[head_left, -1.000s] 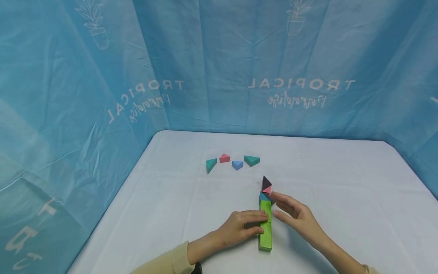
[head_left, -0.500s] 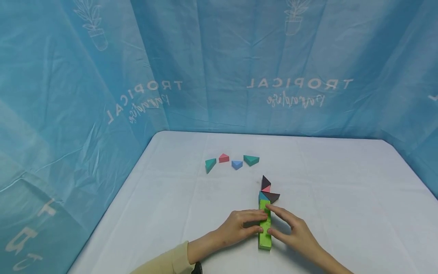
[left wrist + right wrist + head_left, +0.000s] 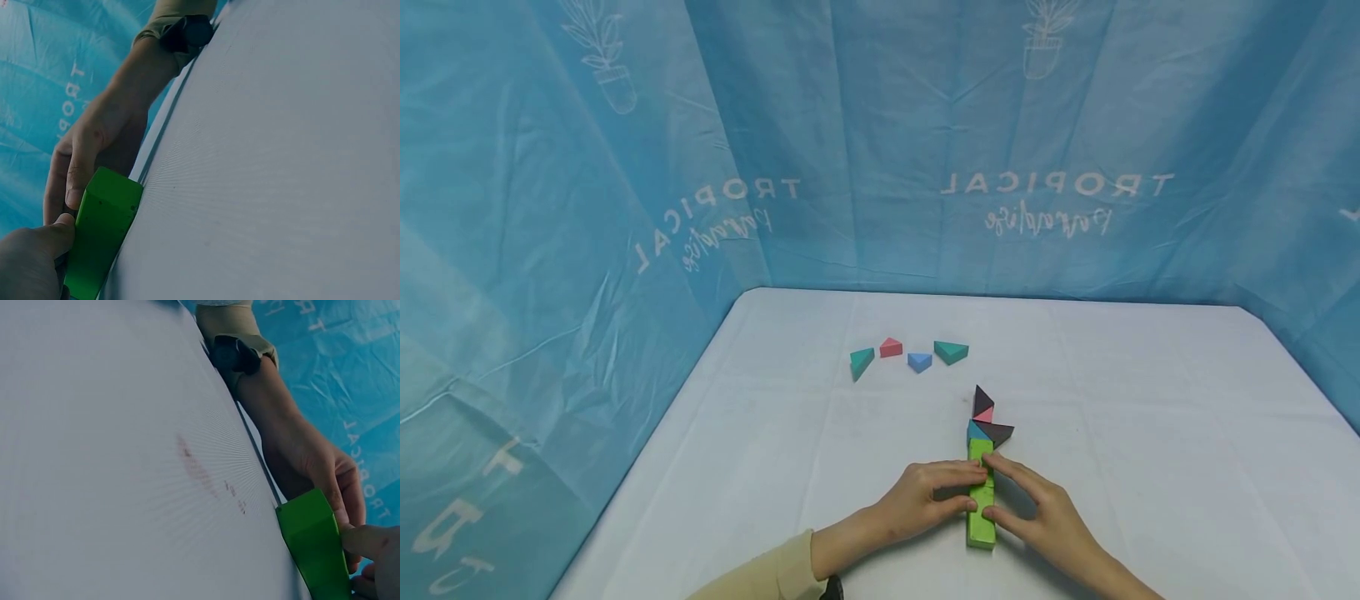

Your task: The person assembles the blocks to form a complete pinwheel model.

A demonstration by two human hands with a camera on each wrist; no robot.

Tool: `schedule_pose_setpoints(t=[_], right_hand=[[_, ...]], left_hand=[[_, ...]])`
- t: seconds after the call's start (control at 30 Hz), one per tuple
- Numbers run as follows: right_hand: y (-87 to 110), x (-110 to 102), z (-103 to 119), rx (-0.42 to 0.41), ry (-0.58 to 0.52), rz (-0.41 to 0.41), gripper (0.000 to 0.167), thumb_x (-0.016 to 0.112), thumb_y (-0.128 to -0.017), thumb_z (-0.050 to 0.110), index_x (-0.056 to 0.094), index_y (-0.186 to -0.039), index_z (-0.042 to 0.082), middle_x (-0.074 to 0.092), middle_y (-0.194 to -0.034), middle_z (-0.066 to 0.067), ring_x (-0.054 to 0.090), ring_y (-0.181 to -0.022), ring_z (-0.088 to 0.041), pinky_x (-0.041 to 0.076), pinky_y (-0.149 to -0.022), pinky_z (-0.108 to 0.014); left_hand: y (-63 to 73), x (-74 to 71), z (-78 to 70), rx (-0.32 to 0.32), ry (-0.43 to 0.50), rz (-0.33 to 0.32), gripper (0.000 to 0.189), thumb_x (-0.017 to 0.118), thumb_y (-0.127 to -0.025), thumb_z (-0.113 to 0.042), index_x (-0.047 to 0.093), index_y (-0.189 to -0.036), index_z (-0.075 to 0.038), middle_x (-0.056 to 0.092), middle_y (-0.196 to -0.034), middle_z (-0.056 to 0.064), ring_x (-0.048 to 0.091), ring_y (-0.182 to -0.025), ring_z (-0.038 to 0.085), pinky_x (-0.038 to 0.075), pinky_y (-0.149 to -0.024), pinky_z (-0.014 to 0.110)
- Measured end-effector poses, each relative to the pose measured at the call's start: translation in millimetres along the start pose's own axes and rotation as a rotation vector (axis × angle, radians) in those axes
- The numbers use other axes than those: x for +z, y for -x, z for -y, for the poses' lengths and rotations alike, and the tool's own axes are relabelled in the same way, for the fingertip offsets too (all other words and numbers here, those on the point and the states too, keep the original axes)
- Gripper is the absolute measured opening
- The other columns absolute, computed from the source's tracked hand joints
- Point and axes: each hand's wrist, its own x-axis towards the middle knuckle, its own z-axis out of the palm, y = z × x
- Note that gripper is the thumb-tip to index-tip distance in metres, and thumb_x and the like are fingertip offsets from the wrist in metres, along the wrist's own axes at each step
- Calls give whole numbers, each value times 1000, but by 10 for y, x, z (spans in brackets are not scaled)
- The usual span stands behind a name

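Observation:
Two bright green blocks lie end to end, a near one [image 3: 981, 530] and a far one [image 3: 980, 448]. Along their left side, my left hand [image 3: 919, 498] touches the top edge with its fingertips and the side with its thumb. My right hand [image 3: 1043, 510] meets them from the right, index finger by the far block and thumb on the near one. Both wrist views show a green block [image 3: 103, 234] between the hands. Beyond it, a blue triangle block [image 3: 975, 431], a dark triangle [image 3: 998, 432], a small pink triangle [image 3: 984, 414] and another dark triangle [image 3: 981, 400] adjoin.
Farther back on the white table [image 3: 760, 433] lie loose triangle blocks: a green one [image 3: 862, 362], a red one [image 3: 891, 348], a blue one [image 3: 920, 362] and another green one [image 3: 951, 352]. A blue curtain [image 3: 880, 167] hangs behind the table.
My right hand has come back from the dark triangle beside the blue block to the right side of the green blocks, uncovering that triangle. My left hand has stayed in place.

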Motion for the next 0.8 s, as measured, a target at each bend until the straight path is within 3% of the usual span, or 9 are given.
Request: schedule_pose_setpoints(t=[0.4, 0.57, 0.67, 0.8], right_hand=[[-6, -28, 41, 37, 2, 7, 60, 79, -77, 17, 55, -132, 9, 56, -131, -6, 52, -118, -29, 31, -99, -11], [-1, -27, 41, 75, 15, 23, 61, 79, -78, 21, 54, -133, 11, 55, -132, -5, 51, -119, -27, 35, -98, -17], [-4, -25, 47, 87, 13, 28, 61, 78, -79, 23, 54, -133, 12, 55, -133, -4, 51, -120, -27, 36, -98, -18], [-13, -23, 63, 95, -3, 28, 60, 78, -79, 24, 54, -133, 12, 54, -133, -3, 51, -121, -27, 33, -99, -14]], left_hand=[[-38, -39, -18, -29, 29, 34, 36, 68, -87, -12, 63, -120, 1, 60, -124, 10, 51, -120, 10, 40, -98, 23], [-126, -194, -17, -43, 32, 41, 36, 68, -88, -12, 62, -121, 0, 60, -125, 9, 49, -122, 11, 40, -99, 24], [-246, -403, 41, -71, 6, -36, 36, 69, -87, -11, 63, -121, 0, 60, -125, 8, 49, -123, 13, 40, -99, 27], [-427, -731, 256, -164, -15, -235, 36, 70, -85, -10, 65, -120, -2, 61, -123, 7, 52, -120, 14, 42, -99, 32]])
